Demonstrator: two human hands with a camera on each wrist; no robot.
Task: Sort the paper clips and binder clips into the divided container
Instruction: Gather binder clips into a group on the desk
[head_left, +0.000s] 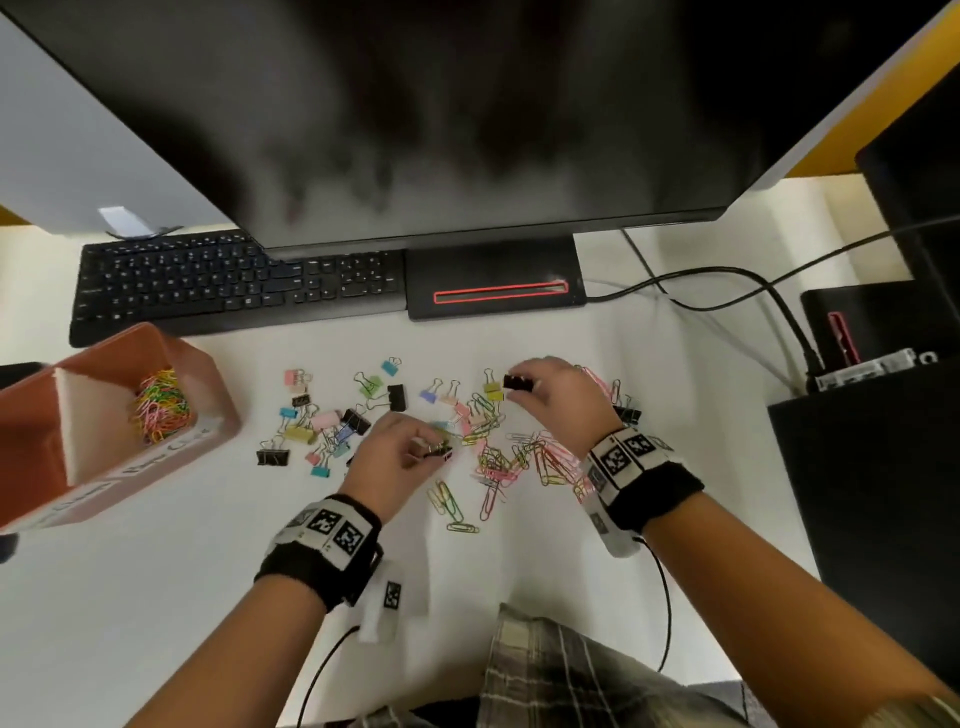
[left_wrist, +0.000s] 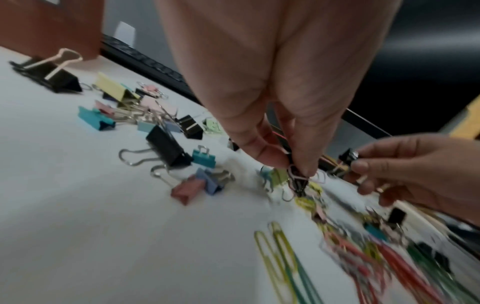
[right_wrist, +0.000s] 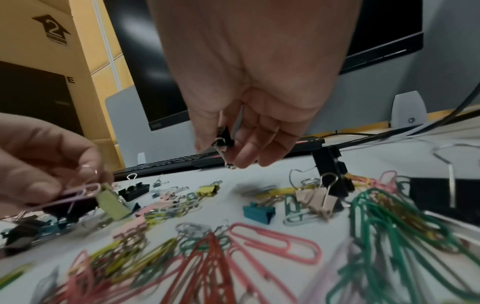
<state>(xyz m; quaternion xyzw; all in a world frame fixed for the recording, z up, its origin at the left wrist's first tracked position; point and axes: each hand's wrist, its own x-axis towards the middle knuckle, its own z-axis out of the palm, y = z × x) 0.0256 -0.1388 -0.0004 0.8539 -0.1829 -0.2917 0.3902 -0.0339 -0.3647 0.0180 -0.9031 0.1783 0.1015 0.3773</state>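
Observation:
My left hand (head_left: 431, 449) pinches a small black binder clip (left_wrist: 297, 181) with a pink paper clip caught on it, just above the desk. A yellow-green binder clip (right_wrist: 111, 203) hangs against that bunch. My right hand (head_left: 519, 389) pinches another black binder clip (head_left: 518, 383) by thumb and fingers, lifted off the desk (right_wrist: 224, 137). Coloured paper clips (head_left: 540, 457) lie tangled between and below the hands. Loose binder clips (head_left: 332, 415) are scattered to the left. The brown divided container (head_left: 156, 467) stands at far left, with paper clips (head_left: 161, 405) in its far compartment.
A black keyboard (head_left: 234, 280) and the monitor stand base (head_left: 493, 286) lie behind the clips, under a large monitor (head_left: 415, 130). Black cables (head_left: 727, 280) run to the right toward dark boxes (head_left: 872, 467). White desk surface stretches in front of the container.

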